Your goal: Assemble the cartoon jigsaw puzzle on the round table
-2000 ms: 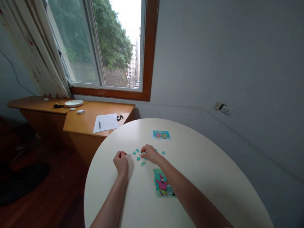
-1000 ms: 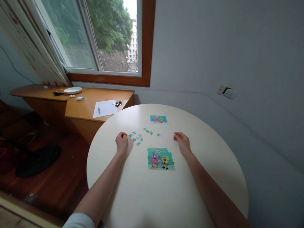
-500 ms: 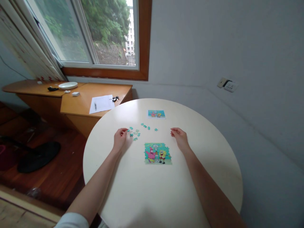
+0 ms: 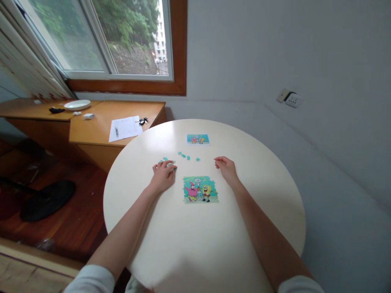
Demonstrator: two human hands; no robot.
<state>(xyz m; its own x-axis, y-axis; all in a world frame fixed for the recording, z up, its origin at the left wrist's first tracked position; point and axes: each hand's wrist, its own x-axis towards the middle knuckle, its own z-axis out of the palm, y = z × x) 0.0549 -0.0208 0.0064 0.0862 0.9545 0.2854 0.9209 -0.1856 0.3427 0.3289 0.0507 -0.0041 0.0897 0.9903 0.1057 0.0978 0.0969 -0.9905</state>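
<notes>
A partly built cartoon jigsaw puzzle [image 4: 200, 189] lies on the round cream table [image 4: 214, 244]. My left hand [image 4: 163, 176] lies palm down just left of it, fingers stretched over a few loose teal pieces [image 4: 167, 163]. Other loose teal pieces [image 4: 184, 155] are scattered beyond the puzzle. My right hand [image 4: 226, 167] rests on the table to the puzzle's upper right, fingers curled in with the tips pinched together; whatever is in them is hidden. A small reference picture [image 4: 198, 139] lies further back.
A wooden desk [image 4: 91, 130] stands to the left under the window, with a sheet of paper [image 4: 124, 127], keys [image 4: 142, 120] and a white plate [image 4: 77, 104] on it. A black round fan base [image 4: 45, 199] sits on the floor. The wall runs close behind and right.
My right hand left the loose pieces and settled to the right of the puzzle. My left hand unclenched from a fist and slid right onto the loose pieces. The view tilted downward.
</notes>
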